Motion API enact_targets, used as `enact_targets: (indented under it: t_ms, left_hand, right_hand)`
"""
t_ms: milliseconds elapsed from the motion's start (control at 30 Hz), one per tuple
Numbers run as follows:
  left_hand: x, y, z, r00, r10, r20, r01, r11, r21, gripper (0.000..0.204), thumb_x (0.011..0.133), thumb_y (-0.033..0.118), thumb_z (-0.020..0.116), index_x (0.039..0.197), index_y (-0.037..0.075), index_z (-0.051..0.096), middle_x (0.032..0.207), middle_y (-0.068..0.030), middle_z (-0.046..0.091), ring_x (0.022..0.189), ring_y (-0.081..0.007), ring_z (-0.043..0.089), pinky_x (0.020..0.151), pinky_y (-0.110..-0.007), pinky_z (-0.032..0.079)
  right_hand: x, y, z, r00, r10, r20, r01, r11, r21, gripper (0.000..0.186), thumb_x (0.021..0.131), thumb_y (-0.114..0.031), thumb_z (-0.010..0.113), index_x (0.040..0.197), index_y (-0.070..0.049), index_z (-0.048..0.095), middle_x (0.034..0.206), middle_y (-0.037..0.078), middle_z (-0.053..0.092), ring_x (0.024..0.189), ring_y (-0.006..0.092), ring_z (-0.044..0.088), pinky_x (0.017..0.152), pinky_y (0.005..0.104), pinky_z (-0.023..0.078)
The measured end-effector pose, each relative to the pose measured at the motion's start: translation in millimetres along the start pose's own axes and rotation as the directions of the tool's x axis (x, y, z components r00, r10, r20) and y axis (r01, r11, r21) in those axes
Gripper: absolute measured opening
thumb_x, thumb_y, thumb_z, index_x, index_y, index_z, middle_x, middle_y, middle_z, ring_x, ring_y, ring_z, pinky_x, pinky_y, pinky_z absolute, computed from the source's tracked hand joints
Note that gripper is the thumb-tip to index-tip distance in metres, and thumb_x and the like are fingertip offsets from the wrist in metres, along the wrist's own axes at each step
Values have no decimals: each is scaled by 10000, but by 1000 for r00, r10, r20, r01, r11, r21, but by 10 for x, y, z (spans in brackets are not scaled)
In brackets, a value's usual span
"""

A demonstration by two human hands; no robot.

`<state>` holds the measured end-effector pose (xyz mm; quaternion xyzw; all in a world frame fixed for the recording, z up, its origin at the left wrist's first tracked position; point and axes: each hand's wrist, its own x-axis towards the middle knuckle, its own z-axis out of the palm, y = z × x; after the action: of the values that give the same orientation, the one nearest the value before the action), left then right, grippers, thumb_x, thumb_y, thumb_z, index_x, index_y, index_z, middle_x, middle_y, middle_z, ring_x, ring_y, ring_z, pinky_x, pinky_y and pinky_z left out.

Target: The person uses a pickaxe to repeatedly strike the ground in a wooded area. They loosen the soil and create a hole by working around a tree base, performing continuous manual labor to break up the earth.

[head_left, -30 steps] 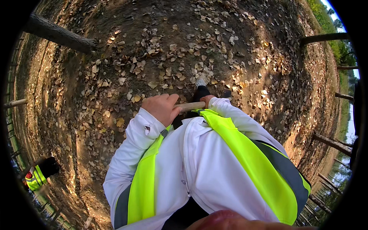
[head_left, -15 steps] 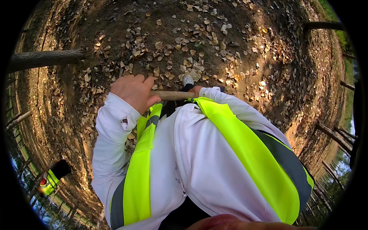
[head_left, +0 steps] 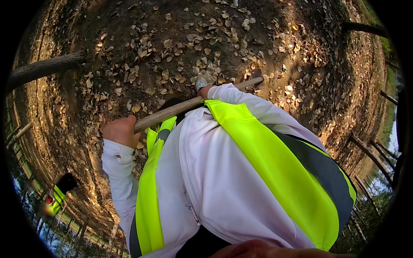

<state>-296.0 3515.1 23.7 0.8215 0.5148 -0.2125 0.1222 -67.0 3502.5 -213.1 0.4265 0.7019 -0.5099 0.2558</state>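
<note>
I have the left hand [head_left: 121, 130] at nine o'clock, its grip closed round one end of a wooden handle [head_left: 167, 113] that slants past the right hand [head_left: 206, 91] near twelve, whose closure I cannot tell, to a dark tool head [head_left: 256, 75] between one and two.

Outdoor ground [head_left: 124, 19], brown soil w/ dry leaves [head_left: 167, 43].
Leaves mostly tan/brown, a few yellow, loosely scattered, lots nr 12 o'clock; darker, barer soil abt 11; sunlit patches approx 3 & btwn 8 and 9; grey shoe [head_left: 201, 82] on it, 12 o'clock.
</note>
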Motion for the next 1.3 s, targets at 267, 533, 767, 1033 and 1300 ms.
enact_targets:
  t_ms: [267, 533, 767, 1033, 1300]
  left_hand:
    - [95, 175, 628, 988, 133, -84, -134, 991, -8, 234, 511, 149, 598, 640, 73, 418, 545, -91, 489, 507, -265, 503, 441, -359, 394]
    - [-384, -106, 175, 958, -237, 161, 256, 960, -113, 272, 528, 147, 636, 711, 71, 449, 570, -117, 502, 546, -278, 513, 478, -363, 400]
    - [-853, -251, -26, 920, -362, 149, 376, 923, -80, 260, 531, 159, 641, 684, 69, 452, 567, -123, 497, 534, -289, 501, 462, -363, 388]
    - [-787, -374, 537, 941, -305, 148, 336, 900, -278, 247, 522, 162, 638, 634, 66, 439, 544, -115, 493, 529, -288, 503, 455, -364, 387]
    - [-464, -304, 1095, 959, -184, 217, 260, 878, -403, 210, 583, 193, 581, 665, 68, 434, 547, -133, 495, 525, -300, 501, 466, -381, 386]
  right_hand:
    - [-143, 323, -286, 996, 84, -8, -84, 986, -146, 480, 507, -281, 629, 967, -215, 506, 907, 35, 537, 894, 231, 483, 774, 365, 355]
    - [372, -536, -472, 988, -156, 18, 157, 968, -195, 521, 552, -274, 596, 1049, -202, 453, 1035, 53, 476, 972, 241, 435, 817, 376, 332]
    - [524, -1054, -475, 902, -425, -74, 404, 892, -200, 338, 515, -276, 616, 825, -176, 524, 801, 46, 547, 793, 244, 515, 711, 351, 377]
    - [638, -885, -250, 976, -212, 51, 217, 926, -308, 378, 527, -261, 607, 888, -183, 526, 846, 66, 543, 849, 239, 500, 736, 364, 372]
    - [580, -434, -316, 971, -27, 238, 123, 910, -397, 433, 548, -259, 596, 968, -201, 504, 961, 54, 507, 916, 249, 465, 774, 378, 359]
